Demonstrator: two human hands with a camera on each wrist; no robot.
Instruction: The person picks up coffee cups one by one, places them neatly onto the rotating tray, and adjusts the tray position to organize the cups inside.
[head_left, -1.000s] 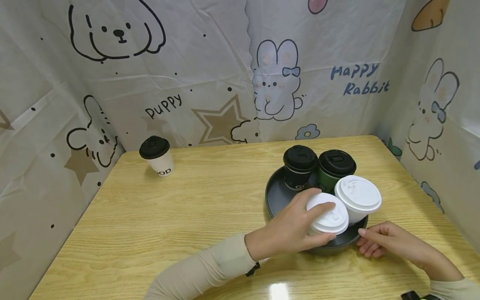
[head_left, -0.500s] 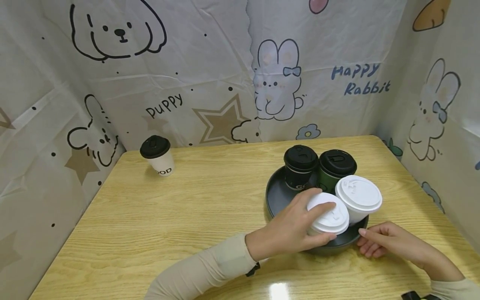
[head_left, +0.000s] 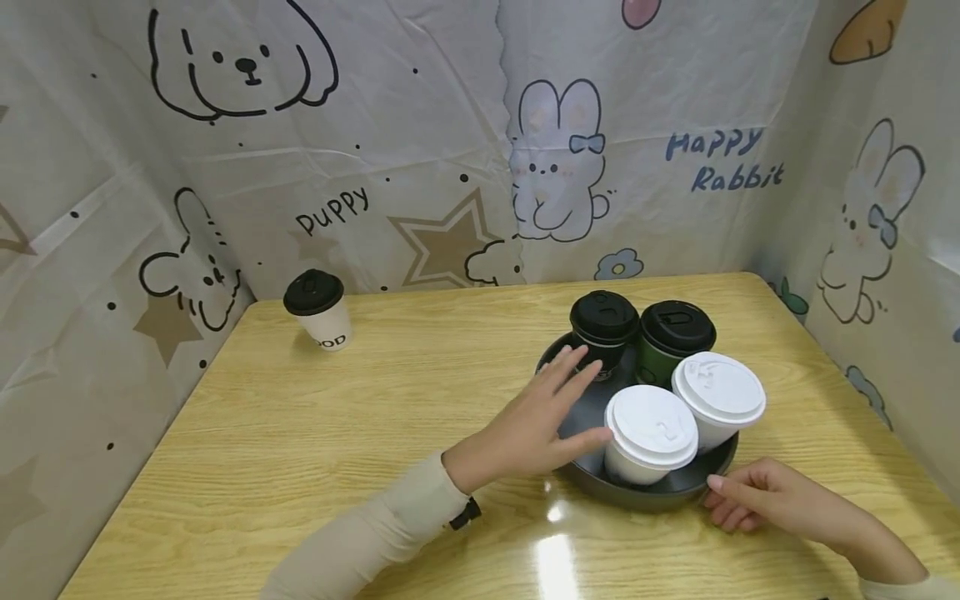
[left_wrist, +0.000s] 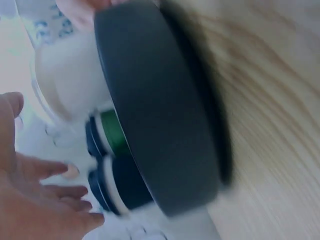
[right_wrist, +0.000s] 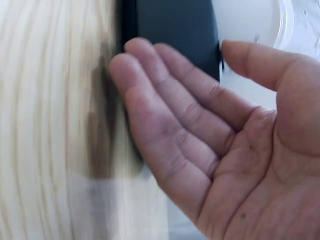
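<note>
In the head view, a dark round tray (head_left: 645, 498) bears two white-lidded paper cups, the nearer cup (head_left: 651, 429) and the farther cup (head_left: 718, 392), plus a black cup (head_left: 603, 321) and a green cup (head_left: 677, 329) with black lids. My left hand (head_left: 525, 429) hovers over the tray's left side, fingers spread, holding nothing. Its thumb tip is beside the nearer white-lidded cup; whether it touches cannot be told. My right hand (head_left: 783, 504) lies at the tray's near right edge. In the right wrist view its loosely bent fingers (right_wrist: 170, 110) lie along the tray's outer wall (right_wrist: 175, 25), thumb by the rim.
Far left on the wooden table (head_left: 322, 442) stands a white cup (head_left: 318, 308) with a black lid, away from the tray. A cloth (head_left: 420, 100) printed with cartoon animals closes off the back and both sides.
My left hand has let go of the nearer white-lidded cup and drawn back left, fingers spreading. My right hand has shifted slightly down and left along the tray's edge.
</note>
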